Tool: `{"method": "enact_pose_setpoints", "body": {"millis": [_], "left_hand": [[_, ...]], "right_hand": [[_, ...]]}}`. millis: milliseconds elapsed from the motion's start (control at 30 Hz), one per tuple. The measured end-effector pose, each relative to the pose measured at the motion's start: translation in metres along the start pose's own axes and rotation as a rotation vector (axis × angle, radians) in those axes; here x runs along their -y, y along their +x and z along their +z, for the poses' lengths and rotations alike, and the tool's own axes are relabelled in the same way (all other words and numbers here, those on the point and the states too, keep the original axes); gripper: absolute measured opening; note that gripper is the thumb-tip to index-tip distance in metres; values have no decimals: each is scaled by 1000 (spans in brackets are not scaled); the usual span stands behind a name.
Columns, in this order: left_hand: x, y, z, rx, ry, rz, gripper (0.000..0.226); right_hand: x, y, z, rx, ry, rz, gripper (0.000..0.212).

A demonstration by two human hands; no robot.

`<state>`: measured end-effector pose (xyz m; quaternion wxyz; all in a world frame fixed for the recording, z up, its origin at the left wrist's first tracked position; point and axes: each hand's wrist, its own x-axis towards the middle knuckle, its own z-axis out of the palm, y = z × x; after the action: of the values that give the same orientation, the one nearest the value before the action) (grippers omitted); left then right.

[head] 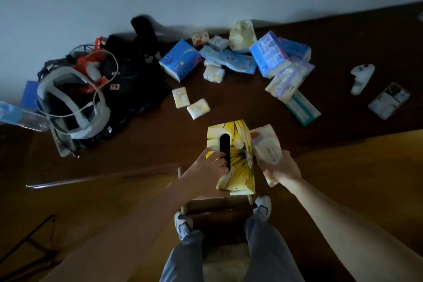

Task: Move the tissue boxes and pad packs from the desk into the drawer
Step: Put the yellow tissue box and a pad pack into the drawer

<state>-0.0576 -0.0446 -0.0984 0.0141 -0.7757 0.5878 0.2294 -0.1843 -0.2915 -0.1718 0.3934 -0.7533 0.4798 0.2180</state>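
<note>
My left hand (207, 173) grips a yellow flowered tissue box (239, 146) from its left side, fingers at the dark slot on top. My right hand (282, 168) holds a white pad pack (266, 144) right beside the box. Both are over the open drawer (217, 209) at the desk's front edge. Farther back on the dark wooden desk (229, 107) lie a blue tissue box (180, 59), another blue box (269, 56), several blue and white pad packs (231, 58) and two small yellow pads (198, 109).
A black bag with cables and a grey headset (75, 103) fills the desk's left side. A white controller (361, 78) and a small pack (389, 101) lie at the right. My legs and shoes (183, 224) stand below the drawer.
</note>
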Motion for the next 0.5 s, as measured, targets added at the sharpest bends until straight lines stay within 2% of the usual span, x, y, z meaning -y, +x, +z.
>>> {"method": "enact_pose_setpoints", "body": {"millis": [100,233,367,500], "left_hand": [[-10,-30,37,51,63,133,63],[-20,-56,94,138,74,244,57],[-25,-64,169,193,-52,140,57],[-13,-48,247,268,-151,-38,60]], "right_hand": [[-25,-27,18,-31,132,58,98],[-58,-43,62,75,206,66,103],[-96,-31,123,191,101,53,102],[-128,13,180,329,-82,12,88]]}}
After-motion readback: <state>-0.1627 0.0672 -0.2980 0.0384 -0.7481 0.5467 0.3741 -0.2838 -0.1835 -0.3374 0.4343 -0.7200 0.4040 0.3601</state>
